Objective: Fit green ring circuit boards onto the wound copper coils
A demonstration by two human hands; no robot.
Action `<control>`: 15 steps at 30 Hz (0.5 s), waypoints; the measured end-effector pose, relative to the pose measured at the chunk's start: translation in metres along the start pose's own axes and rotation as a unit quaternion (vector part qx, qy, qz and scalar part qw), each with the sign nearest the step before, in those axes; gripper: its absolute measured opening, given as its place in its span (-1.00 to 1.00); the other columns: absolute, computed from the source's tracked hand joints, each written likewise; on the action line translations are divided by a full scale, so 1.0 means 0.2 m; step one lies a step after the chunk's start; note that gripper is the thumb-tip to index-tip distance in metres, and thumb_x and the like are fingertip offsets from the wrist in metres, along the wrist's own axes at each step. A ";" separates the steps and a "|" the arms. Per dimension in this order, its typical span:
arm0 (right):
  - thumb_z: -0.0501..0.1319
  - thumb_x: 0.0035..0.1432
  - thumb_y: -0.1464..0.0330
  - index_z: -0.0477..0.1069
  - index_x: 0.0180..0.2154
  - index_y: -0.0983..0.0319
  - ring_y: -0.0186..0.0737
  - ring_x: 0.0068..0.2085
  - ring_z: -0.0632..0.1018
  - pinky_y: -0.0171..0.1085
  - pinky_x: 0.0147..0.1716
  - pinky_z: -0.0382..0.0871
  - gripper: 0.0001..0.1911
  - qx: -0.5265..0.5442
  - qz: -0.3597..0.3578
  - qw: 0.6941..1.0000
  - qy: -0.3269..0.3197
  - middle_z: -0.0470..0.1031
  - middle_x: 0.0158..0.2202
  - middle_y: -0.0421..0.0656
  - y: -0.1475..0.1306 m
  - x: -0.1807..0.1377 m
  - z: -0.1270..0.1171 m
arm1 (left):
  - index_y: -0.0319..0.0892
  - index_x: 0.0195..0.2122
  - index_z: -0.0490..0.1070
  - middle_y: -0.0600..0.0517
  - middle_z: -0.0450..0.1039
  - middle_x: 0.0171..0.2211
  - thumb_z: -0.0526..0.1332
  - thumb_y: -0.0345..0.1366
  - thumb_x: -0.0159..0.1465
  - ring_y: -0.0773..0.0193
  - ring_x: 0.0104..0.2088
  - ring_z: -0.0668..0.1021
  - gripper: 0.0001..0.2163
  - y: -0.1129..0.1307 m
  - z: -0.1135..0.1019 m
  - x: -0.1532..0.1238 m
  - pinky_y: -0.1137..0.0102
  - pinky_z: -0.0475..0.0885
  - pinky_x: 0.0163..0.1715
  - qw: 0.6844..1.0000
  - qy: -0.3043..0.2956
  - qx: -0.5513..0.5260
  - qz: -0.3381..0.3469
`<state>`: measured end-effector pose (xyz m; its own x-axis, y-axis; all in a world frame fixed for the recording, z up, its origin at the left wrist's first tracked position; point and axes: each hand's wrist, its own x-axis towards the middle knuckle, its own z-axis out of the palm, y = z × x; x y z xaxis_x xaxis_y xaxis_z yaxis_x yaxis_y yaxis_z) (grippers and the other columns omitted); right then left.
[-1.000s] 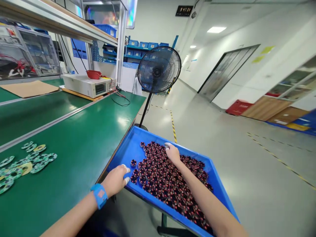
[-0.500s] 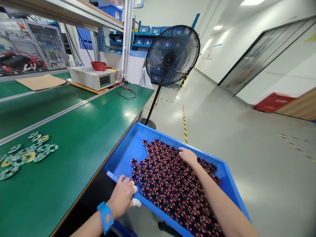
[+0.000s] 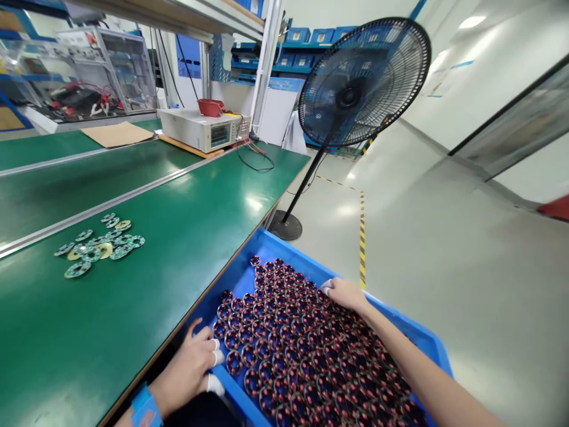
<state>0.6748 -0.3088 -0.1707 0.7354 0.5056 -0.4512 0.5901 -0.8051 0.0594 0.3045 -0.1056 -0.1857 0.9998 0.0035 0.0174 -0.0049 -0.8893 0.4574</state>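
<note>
Someone's left hand (image 3: 193,363) grips the near rim of a rectangular blue plastic tray (image 3: 284,250); the right hand (image 3: 344,293), its hold hidden from me, lies over the round, dark, red-dotted parts (image 3: 293,344) inside, by the far side. Flat green rings (image 3: 84,255) lie left, on the green bench (image 3: 191,237).

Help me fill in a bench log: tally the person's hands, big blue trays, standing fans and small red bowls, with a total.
Left hand and right hand: 2
Big blue tray: 1
Standing fan: 1
Small red bowl: 1
Total: 5
</note>
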 end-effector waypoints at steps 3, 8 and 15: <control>0.12 0.26 0.25 0.40 -0.25 0.29 -0.24 -0.23 0.49 -0.16 -0.20 0.39 -0.77 -0.003 -0.014 1.000 -0.004 0.45 -0.23 -0.14 -0.17 -0.04 0.05 | -0.17 -0.49 0.29 0.07 0.34 -0.42 0.14 -0.09 0.24 0.22 -0.24 0.32 -0.73 -0.02 -0.03 -0.04 0.21 0.15 -0.03 0.999 -0.008 -0.031 0.008; 0.13 0.24 0.26 0.41 -0.31 0.30 -0.27 -0.30 0.50 -0.20 -0.25 0.41 -0.77 -0.011 -0.020 1.000 -0.015 0.47 -0.31 -0.17 -0.32 -0.11 0.05 | -0.19 -0.51 0.28 0.03 0.33 -0.40 0.13 -0.12 0.24 0.21 -0.24 0.31 -0.72 -0.02 -0.04 -0.06 0.39 0.26 -0.27 0.998 -0.009 -0.067 0.010; 0.10 0.11 0.54 0.48 -0.29 0.24 -0.07 -0.18 0.50 -0.15 -0.20 0.32 -0.78 -0.015 -0.016 0.999 0.047 0.51 -0.24 0.02 -0.24 -0.07 -0.06 | -0.14 -0.46 0.31 0.11 0.36 -0.37 0.16 0.00 0.20 0.22 -0.16 0.33 -0.70 0.00 -0.01 -0.06 0.16 0.08 0.09 0.999 -0.007 -0.053 -0.008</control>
<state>0.6401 -0.2731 -0.1563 0.7438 0.5586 -0.3672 0.6218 -0.7797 0.0735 0.2920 -0.1057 -0.1844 0.9999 0.0099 -0.0019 0.0093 -0.8353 0.5497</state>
